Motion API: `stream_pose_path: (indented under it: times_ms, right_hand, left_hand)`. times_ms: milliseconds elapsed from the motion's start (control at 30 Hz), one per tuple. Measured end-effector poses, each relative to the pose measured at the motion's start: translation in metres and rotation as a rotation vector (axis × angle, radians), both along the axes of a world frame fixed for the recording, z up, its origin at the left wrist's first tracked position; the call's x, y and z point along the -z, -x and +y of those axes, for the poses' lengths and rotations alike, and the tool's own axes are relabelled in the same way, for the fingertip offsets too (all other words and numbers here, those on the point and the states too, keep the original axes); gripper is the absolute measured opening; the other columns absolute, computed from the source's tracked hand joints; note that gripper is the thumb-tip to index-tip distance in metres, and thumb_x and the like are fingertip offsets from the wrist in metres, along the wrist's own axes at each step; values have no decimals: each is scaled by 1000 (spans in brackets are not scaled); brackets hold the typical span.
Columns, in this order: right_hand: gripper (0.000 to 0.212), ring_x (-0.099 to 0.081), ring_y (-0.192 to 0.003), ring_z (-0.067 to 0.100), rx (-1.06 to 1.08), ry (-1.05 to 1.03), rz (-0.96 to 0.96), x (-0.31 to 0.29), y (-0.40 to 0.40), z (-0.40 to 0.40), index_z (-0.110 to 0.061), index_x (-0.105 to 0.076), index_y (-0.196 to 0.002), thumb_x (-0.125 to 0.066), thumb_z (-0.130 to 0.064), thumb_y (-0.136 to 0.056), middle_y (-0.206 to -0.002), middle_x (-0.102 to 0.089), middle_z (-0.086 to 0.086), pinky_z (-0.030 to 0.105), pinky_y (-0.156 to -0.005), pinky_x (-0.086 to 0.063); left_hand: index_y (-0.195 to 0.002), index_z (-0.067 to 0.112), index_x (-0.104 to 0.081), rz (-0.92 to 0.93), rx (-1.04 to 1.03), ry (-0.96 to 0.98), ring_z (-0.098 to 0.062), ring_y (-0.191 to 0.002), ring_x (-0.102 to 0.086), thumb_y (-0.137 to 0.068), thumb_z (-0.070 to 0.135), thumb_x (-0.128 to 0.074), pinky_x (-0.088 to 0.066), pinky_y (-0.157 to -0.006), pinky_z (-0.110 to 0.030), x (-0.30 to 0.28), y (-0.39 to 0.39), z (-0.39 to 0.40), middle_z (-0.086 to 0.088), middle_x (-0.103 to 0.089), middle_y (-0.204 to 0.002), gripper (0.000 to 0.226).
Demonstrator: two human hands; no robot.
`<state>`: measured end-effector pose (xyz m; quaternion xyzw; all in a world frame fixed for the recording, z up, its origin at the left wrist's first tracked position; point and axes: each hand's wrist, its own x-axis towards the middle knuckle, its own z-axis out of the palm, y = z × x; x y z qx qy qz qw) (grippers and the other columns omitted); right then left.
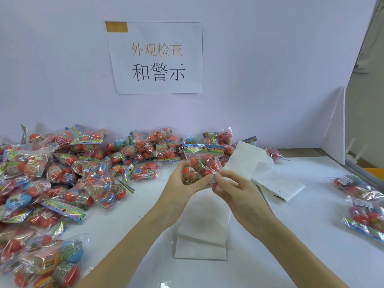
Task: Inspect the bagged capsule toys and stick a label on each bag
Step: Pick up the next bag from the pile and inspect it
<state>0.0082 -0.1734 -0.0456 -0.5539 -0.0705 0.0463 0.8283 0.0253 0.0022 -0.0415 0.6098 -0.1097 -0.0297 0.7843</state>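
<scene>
A clear bag of red capsule toys with a rainbow header card is held up above the table's middle. My left hand grips its lower left side, fingers curled round the capsules. My right hand pinches a small white label against the bag's lower right corner. A folded strip of white label backing paper runs from behind the bag toward the right, and another folded stack of it lies under my forearms.
A large heap of bagged capsule toys covers the left and back of the white table. Several bags with labels on them lie at the right edge. A paper sign hangs on the back wall.
</scene>
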Motion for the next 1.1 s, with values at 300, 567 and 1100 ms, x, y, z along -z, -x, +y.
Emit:
stream_pose_path:
  times_ms: [300,567,1100]
  right_hand:
    - [18,-64,-79,11,97,485,-111,-4,1,-9,-24,-79,-106,-69,-11,-100,-96,-77,5,19,-79,-53]
    - [27,-69,-90,9,127,160,44,-4,-1,-11,-13,-84,-104,-74,-32,-87,-105,-80,7,22,-84,-55]
    - [41,-76,-99,29,-72,172,30,-4,4,-2,-9,-63,-131,-77,-7,-92,-102,-76,15,24,-83,-58]
  left_hand:
    - [-111,32,-75,-105,-229,-334,-7,-82,-72,-81,38,-86,-57,-73,-23,-12,-12,22,9,-78,-94,32]
    - [-94,6,-79,-42,-226,-148,-17,-70,-68,-92,18,-77,-58,-67,-24,-12,-15,25,-12,-76,-88,12]
    - [-90,20,-83,-106,-461,-72,-14,-47,-52,-90,24,-81,-43,-45,-23,-4,-22,28,-1,-64,-66,5]
